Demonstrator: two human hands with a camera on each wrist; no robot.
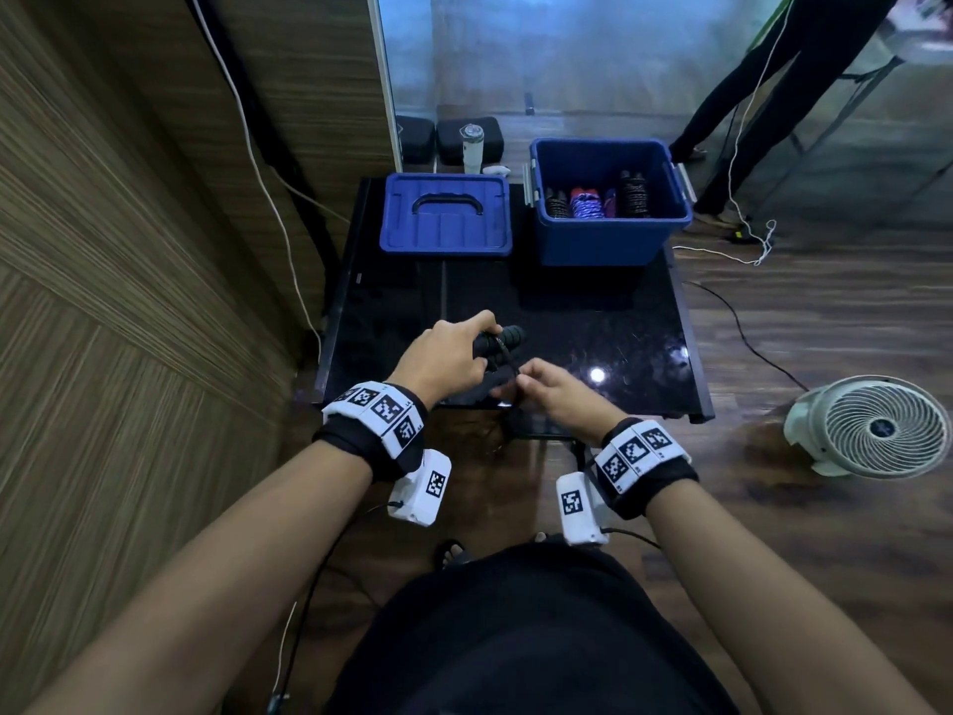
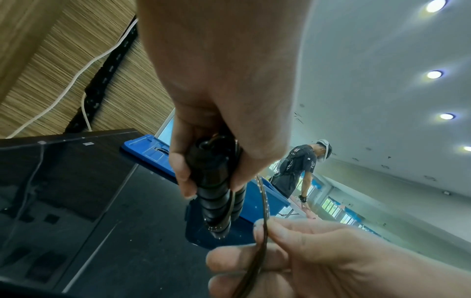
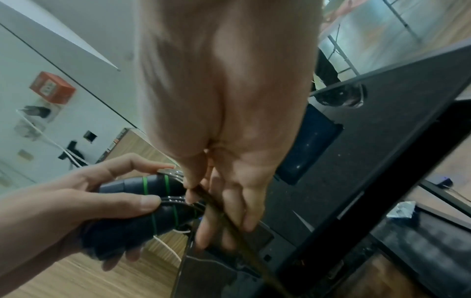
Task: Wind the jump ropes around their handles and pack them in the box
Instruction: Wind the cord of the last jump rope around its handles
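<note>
My left hand (image 1: pixel 454 353) grips the two black jump-rope handles (image 1: pixel 503 339) side by side above the near part of the black table (image 1: pixel 619 322). The handles (image 3: pixel 142 203) carry thin green rings, and their ribbed ends (image 2: pixel 216 203) stick out past my fingers. My right hand (image 1: pixel 541 387) pinches the thin dark rope (image 2: pixel 264 227) just right of the handles; the rope (image 3: pixel 229 219) runs down past the table edge. The open blue box (image 1: pixel 608 240) at the back right holds several wound ropes (image 1: pixel 588 203).
The blue lid (image 1: pixel 446 214) with its black handle lies left of the box. A white fan (image 1: pixel 876 428) stands on the floor to the right. A wood-panelled wall (image 1: pixel 129 250) runs close on the left. Another person (image 2: pixel 300 167) stands beyond the table.
</note>
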